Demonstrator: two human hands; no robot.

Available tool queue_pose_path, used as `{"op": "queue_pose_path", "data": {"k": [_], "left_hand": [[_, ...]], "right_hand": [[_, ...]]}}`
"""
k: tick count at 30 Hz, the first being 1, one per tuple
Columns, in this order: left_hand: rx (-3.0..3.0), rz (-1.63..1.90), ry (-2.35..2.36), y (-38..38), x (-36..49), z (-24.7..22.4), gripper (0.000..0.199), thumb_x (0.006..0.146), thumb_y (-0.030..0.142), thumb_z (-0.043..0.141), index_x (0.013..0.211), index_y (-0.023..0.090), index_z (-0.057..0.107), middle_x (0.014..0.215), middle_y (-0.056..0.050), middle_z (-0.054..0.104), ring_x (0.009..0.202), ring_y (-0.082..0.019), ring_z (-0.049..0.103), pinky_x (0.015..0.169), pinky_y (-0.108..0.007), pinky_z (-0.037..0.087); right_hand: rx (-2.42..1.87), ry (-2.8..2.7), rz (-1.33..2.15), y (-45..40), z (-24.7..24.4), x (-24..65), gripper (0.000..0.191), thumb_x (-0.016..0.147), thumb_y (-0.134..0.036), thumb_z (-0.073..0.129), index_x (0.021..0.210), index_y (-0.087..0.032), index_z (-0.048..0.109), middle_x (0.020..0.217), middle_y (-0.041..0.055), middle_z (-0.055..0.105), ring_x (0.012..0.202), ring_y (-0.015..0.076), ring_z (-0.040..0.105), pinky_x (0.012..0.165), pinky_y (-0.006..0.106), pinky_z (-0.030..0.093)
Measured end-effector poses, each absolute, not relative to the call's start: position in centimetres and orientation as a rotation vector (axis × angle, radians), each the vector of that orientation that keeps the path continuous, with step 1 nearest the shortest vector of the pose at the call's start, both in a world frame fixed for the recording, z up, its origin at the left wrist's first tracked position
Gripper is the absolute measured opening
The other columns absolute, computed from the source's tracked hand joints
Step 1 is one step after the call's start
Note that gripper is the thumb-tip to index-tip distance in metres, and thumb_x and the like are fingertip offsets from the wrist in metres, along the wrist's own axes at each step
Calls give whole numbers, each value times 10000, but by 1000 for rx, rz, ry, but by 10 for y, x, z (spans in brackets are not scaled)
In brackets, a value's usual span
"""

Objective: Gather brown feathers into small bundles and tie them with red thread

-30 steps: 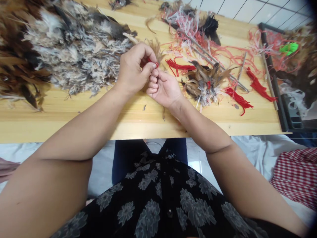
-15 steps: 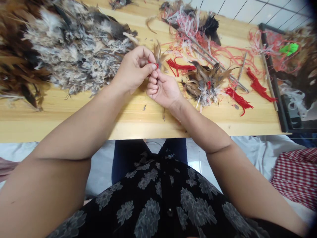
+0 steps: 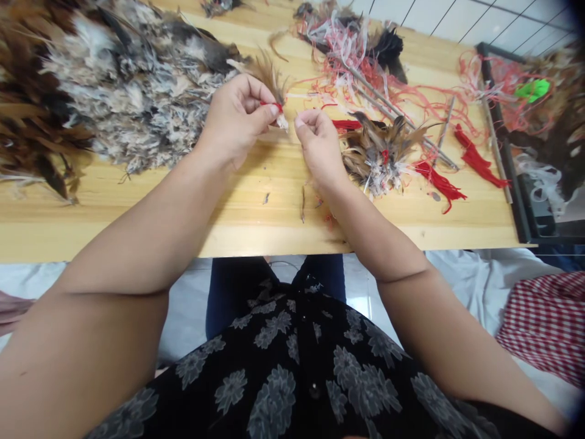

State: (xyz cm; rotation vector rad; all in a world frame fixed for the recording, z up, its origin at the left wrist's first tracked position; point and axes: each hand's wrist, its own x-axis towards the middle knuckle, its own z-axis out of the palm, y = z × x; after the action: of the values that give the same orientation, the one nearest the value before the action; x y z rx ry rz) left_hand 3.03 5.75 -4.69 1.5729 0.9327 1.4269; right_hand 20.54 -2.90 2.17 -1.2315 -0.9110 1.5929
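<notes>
My left hand (image 3: 242,116) pinches a small feather bundle (image 3: 269,74) between thumb and fingers. Brown feather tips fan upward from it, red yarn (image 3: 276,106) sits around its middle, and its pale quill ends point down to the right. Just to the right, my right hand (image 3: 322,143) is closed with thumb against fingers, apart from the bundle. Whether a thin strand runs from those fingertips is too fine to tell. A heap of feather bundles (image 3: 377,161), one with a red tie, lies beside my right wrist and partly covers some red yarn.
A large pile of grey and white fluffy feathers (image 3: 132,91) covers the left, with brown feathers (image 3: 27,134) beyond. Cut red yarn (image 3: 478,158), thin rods (image 3: 379,97) and tangled pink and white strips (image 3: 342,49) lie right. A dark-framed tray (image 3: 514,189) stands at the right edge.
My hands have drawn apart. The left moved slightly left with the feather bundle, which now tilts to the left; the right moved right and turned over, away from the bundle.
</notes>
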Motion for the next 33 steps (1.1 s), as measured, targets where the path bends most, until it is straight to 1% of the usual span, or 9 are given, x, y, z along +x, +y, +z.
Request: {"op": "queue_pose_path", "data": {"k": [2, 3, 4, 6, 8, 15, 23, 29, 33], "left_hand": [[1582, 1388, 967, 42, 33, -31, 442, 714, 467, 1061, 805, 339, 648, 765, 12, 761, 684, -232, 673, 642, -396, 541], [1581, 1390, 1003, 33, 35, -22, 367, 751, 436, 1032, 818, 342, 684, 808, 4, 780, 718, -233, 668, 677, -393, 530], [1578, 1329, 1033, 23, 36, -13, 259, 830, 397, 988, 873, 344, 738, 895, -2, 809, 800, -237, 683, 761, -394, 545], [1553, 1265, 1067, 6, 38, 3, 238, 825, 343, 977, 867, 345, 742, 902, 4, 787, 831, -235, 653, 816, -383, 517], [1564, 1237, 1093, -5, 39, 14, 238, 842, 312, 965, 862, 333, 729, 901, 13, 769, 845, -226, 613, 857, -371, 499], [1658, 1164, 1120, -8, 40, 18, 248, 927, 129, 882, 863, 302, 717, 913, 22, 731, 873, -227, 539, 896, -346, 443], [1686, 1132, 1130, -10, 40, 22, 302, 937, 24, 815, 845, 295, 718, 911, 22, 729, 883, -221, 550, 904, -329, 450], [1698, 1113, 1122, -10, 40, 22, 235, 934, 98, 872, 872, 287, 748, 911, 9, 737, 884, -225, 582, 903, -348, 458], [1610, 1162, 1114, -9, 42, 17, 175, 918, 164, 861, 902, 308, 762, 934, 15, 772, 901, -236, 634, 933, -375, 508]], "right_hand": [[-1230, -1177, 1314, -19, 5, 212, 117, 1151, -348, 727, 1123, -280, 636, 987, -15, 663, 981, 141, 655, 842, 229, 531], [-1266, -1330, 1170, -14, -2, 214, 111, 1155, -363, 717, 1128, -275, 656, 1033, 5, 688, 1045, 165, 683, 907, 261, 572], [-1303, -1457, 1005, -9, -9, 216, 116, 1147, -363, 730, 1114, -268, 673, 1060, 18, 707, 1080, 187, 707, 965, 299, 602], [-1321, -1624, 776, -1, -21, 218, 121, 1148, -362, 738, 1105, -254, 706, 1113, 37, 739, 1136, 214, 745, 1082, 363, 628], [-1324, -1708, 668, 4, -29, 221, 164, 1164, -396, 727, 1101, -246, 728, 1119, 48, 752, 1145, 224, 765, 1129, 393, 634], [-1344, -1775, 620, 12, -34, 231, 296, 1168, -544, 712, 1131, -253, 743, 1084, 54, 753, 1042, 220, 749, 1057, 395, 661], [-1364, -1772, 731, 5, -17, 229, 218, 1121, -379, 783, 997, -243, 667, 1025, 49, 726, 1066, 234, 730, 1069, 400, 633], [-1389, -1812, 764, 2, -12, 226, 203, 1115, -162, 675, 968, -256, 571, 1061, 43, 728, 1114, 233, 731, 1112, 406, 602], [-1377, -1805, 805, 2, -13, 227, 202, 1146, -171, 625, 982, -260, 545, 1012, 26, 704, 1057, 215, 719, 1059, 383, 593]]}}
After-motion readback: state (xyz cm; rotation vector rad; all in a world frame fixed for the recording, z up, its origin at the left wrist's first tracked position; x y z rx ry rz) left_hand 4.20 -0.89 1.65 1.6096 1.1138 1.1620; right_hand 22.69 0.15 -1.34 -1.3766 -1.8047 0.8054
